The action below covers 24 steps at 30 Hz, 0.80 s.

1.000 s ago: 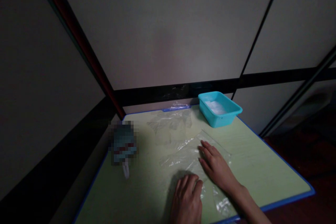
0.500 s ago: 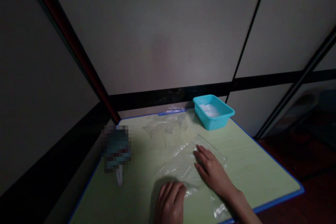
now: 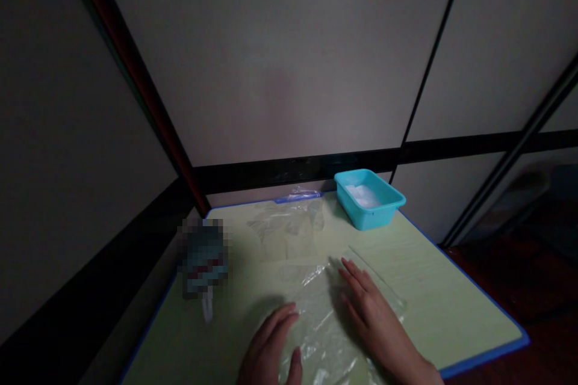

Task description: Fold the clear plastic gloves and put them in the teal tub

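Table point(image 3: 460, 301): pale green-yellow top, blue edging; near right corner in view.

Clear plastic sheet point(image 3: 316, 319): one, thin, creased, glossy; lies toward the near edge, right of the table's middle, beneath both hands. Whether single sheet or bag, cannot tell.

Left hand point(image 3: 271, 343): partly open, fingers bent and thumb set apart, at the sheet's left side toward the near edge. Nothing visible in its grasp; contact with the sheet cannot be told.

Right hand point(image 3: 370, 313): open, fingers extended and slightly bent, over the sheet's right part, pointing toward the far edge. No grip visible; whether it presses or hovers cannot be told.

Second clear plastic piece point(image 3: 289, 222): wrinkled, spread by the far edge, beyond the first sheet.

Basin point(image 3: 372, 216): turquoise, rectangular, upright, at the far right corner; holds white material point(image 3: 362, 195), type unclear.

Pixelated object point(image 3: 204, 261): dark teal with a reddish band, beside the left edge near the far left corner; a pale strip point(image 3: 207, 305) extends from it toward the near edge.

Panels point(image 3: 289, 60): light grey, with a black horizontal band point(image 3: 253, 175), behind the far edge.
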Available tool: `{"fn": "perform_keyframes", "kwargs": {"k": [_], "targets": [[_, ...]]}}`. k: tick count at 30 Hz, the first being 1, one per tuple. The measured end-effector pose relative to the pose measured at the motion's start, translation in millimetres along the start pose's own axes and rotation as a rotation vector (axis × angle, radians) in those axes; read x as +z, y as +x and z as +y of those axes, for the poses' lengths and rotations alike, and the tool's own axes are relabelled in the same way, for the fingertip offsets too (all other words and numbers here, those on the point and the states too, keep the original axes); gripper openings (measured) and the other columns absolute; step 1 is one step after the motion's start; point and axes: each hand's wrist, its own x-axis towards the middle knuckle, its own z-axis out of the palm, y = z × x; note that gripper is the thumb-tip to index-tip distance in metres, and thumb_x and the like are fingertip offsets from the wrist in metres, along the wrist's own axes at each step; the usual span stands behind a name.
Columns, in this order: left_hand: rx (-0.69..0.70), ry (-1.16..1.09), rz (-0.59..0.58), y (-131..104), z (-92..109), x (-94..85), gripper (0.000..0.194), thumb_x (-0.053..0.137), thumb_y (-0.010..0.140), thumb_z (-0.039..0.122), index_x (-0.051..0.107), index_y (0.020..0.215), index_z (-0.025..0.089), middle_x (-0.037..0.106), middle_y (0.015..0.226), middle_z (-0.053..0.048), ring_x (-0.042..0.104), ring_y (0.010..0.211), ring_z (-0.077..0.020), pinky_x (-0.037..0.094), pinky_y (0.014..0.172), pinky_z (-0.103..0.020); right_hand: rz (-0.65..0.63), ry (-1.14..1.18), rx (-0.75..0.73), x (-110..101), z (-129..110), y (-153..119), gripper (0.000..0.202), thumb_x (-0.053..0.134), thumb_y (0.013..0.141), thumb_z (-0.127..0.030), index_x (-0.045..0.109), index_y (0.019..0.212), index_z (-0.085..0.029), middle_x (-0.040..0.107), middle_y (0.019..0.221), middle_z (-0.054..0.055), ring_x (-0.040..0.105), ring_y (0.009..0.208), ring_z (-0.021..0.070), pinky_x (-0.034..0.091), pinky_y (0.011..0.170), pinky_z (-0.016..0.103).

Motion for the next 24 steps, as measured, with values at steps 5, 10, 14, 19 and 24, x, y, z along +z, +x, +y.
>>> {"fn": "perform_keyframes", "kwargs": {"k": [5,10,14,19,24], "targets": [[0.003,0.243,-0.213,43,-3,20.7,0.043,0.032,0.082,0.015,0.043,0.122,0.004,0.043,0.13,-0.016,0.038,0.12,-0.0216,0.039,0.096,-0.035,-0.13,0.082,-0.172,-5,-24,30,0.045,0.031,0.085,-0.014,0.037,0.129,-0.005,0.032,0.135,0.014,0.027,0.126,0.0186,0.028,0.103,0.035],[0.089,0.388,-0.293,46,-15,40.3,0.047,0.035,0.079,0.014,0.04,0.125,0.003,0.039,0.132,-0.017,0.034,0.122,-0.0232,0.036,0.098,-0.035,-0.229,0.043,-0.253,15,-34,37,0.049,0.035,0.084,-0.013,0.031,0.132,-0.006,0.028,0.138,0.012,0.023,0.127,0.0191,0.025,0.105,0.031],[0.121,0.481,-0.224,39,-22,44.8,0.051,0.04,0.08,0.021,0.035,0.129,0.007,0.033,0.137,-0.014,0.027,0.126,-0.0254,0.033,0.099,-0.038,-0.229,-0.018,-0.263,25,-27,32,0.049,0.035,0.089,-0.024,0.026,0.135,-0.01,0.023,0.139,0.011,0.021,0.128,0.0208,0.024,0.105,0.036],[0.152,0.499,-0.157,37,-25,46.4,0.054,0.041,0.084,0.04,0.036,0.129,0.01,0.035,0.136,-0.012,0.028,0.125,-0.0277,0.035,0.097,-0.039,-0.199,-0.11,-0.306,21,8,30,0.059,0.034,0.089,-0.042,0.018,0.137,-0.011,0.017,0.14,0.012,0.017,0.128,0.0228,0.026,0.103,0.04],[0.148,0.499,-0.152,37,-25,45.3,0.055,0.041,0.083,0.041,0.037,0.129,0.011,0.035,0.136,-0.01,0.028,0.125,-0.0274,0.033,0.097,-0.039,-0.128,-0.192,-0.241,7,52,37,0.057,0.032,0.09,-0.041,0.019,0.136,-0.011,0.02,0.139,0.012,0.02,0.128,0.0217,0.028,0.102,0.041]]}}
